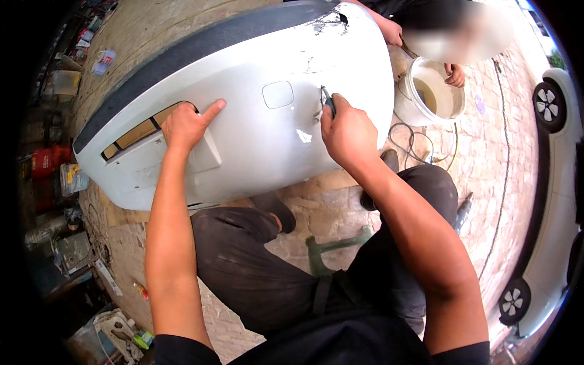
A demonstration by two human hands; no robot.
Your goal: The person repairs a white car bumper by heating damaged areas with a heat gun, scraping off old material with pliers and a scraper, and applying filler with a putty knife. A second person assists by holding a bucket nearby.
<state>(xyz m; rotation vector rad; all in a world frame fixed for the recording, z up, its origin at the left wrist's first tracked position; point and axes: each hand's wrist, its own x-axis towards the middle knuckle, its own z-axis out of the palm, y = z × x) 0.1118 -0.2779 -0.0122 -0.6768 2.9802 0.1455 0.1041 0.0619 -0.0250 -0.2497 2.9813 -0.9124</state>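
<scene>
A silver-white car bumper (243, 131) with a dark grey lower strip lies across the ground before me. My left hand (185, 126) grips it at the edge of a long slot, thumb stretched out on the painted surface and fingers hooked into the opening. In my right hand (348, 131) is a slim hand tool (329, 104) with a dark teal handle, its thin metal tip at the bumper's surface. The tip's exact shape is too small to tell. A square cover outline (278, 95) lies left of the tip. Black scuffs (331, 23) mark the bumper's far corner.
At the far right a co-worker's hand (454, 75) is at a white bucket (420, 100) of murky liquid; another hand touches the bumper's far edge. A cable (410, 143) curls nearby. I sit over a green stool (337, 246). A parked car (556, 201) stands right; workshop clutter lines the left.
</scene>
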